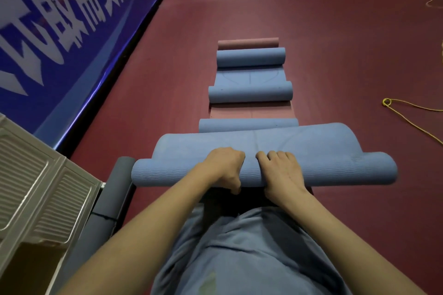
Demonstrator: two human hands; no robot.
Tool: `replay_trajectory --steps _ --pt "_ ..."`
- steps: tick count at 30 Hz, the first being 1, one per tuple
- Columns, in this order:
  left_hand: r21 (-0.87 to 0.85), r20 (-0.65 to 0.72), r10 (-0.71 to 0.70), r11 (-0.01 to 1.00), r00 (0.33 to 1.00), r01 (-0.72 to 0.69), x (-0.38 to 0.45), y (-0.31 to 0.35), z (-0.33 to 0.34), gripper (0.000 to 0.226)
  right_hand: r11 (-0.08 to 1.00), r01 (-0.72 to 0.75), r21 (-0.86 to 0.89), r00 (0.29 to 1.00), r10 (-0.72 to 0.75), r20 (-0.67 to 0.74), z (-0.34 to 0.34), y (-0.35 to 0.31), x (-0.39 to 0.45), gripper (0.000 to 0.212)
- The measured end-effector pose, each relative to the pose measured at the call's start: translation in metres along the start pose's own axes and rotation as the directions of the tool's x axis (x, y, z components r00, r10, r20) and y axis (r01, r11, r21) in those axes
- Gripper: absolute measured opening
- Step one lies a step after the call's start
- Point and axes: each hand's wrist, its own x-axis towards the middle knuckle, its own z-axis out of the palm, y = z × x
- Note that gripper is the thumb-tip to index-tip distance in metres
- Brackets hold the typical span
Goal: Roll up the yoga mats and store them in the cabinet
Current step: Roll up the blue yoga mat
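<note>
- Head view: your left hand (225,170) and right hand (282,175) curl over the blue mat (311,151), gripping its roll just in front of your knees, right of the cabinet (43,179).
- The roll's right end bulges loose; uneven pressure could skew it.
- The banner (60,19) beyond the cabinet carries white characters I cannot read.

A blue banner (72,21) with white lettering borders the dark red floor (335,43), where yellow cord (407,120) lies.

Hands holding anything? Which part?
Both the left hand and right hand grip the blue yoga mat at the middle of its rolled end.
</note>
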Motion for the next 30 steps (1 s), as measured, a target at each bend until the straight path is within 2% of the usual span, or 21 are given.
replay_trajectory --steps 3,8,10,12,14,17,20,22,24,27,29,30 --pt "0.029 -0.03 0.034 0.999 0.999 -0.033 -0.025 0.011 0.017 0.058 1.0 0.007 0.011 0.999 -0.007 -0.036 0.016 -0.005 -0.031 0.064" --pt "0.068 -0.097 0.045 0.997 0.994 -0.038 -0.055 0.028 0.045 0.049 0.998 0.029 0.058 0.97 -0.014 -0.243 0.034 -0.014 -0.075 0.062" --pt "0.075 -0.13 0.001 0.997 0.991 0.009 -0.057 0.033 0.047 0.044 0.999 0.012 0.045 0.973 -0.002 -0.23 0.034 -0.013 -0.071 0.062" --pt "0.087 -0.206 -0.079 0.991 0.975 0.099 -0.057 0.037 0.051 0.044 1.0 0.011 0.024 0.991 -0.008 -0.137 0.029 -0.012 -0.058 0.064" --pt "0.071 -0.315 -0.159 0.979 0.936 0.19 -0.06 0.041 0.059 0.061 0.999 0.042 -0.013 0.999 -0.042 0.031 0.017 -0.011 -0.045 0.068" --pt "0.108 -0.532 -0.086 0.98 0.843 0.168 -0.062 0.041 0.081 0.087 0.994 0.113 -0.012 0.952 -0.105 0.289 -0.007 -0.004 -0.022 0.061" --pt "0.145 -0.655 -0.009 0.98 0.756 0.138 -0.059 0.034 0.099 0.079 0.994 0.106 0.038 0.874 -0.111 0.473 -0.026 0.0 0.004 0.061" --pt "0.142 -0.672 -0.005 0.98 0.74 0.136 -0.056 0.029 0.103 0.069 0.994 0.092 0.062 0.842 -0.111 0.528 -0.031 0.0 0.011 0.068" --pt "0.142 -0.689 0.013 0.983 0.725 0.118 -0.05 0.025 0.104 0.056 0.995 0.087 0.052 0.86 -0.101 0.501 -0.027 0.001 0.009 0.071" --pt "0.108 -0.693 0.017 0.991 0.721 0.081 -0.041 0.02 0.099 0.044 0.995 0.097 0.036 0.965 -0.103 0.242 -0.015 0.003 -0.008 0.066" --pt "0.092 -0.635 0.006 0.993 0.772 0.069 -0.034 0.015 0.092 0.044 0.993 0.114 0.03 0.989 -0.116 0.093 -0.004 0.002 -0.018 0.068" --pt "0.09 -0.584 0.002 0.994 0.812 0.061 -0.032 0.013 0.085 0.044 0.992 0.123 0.012 0.99 -0.124 0.065 0.0 0.0 -0.021 0.07"
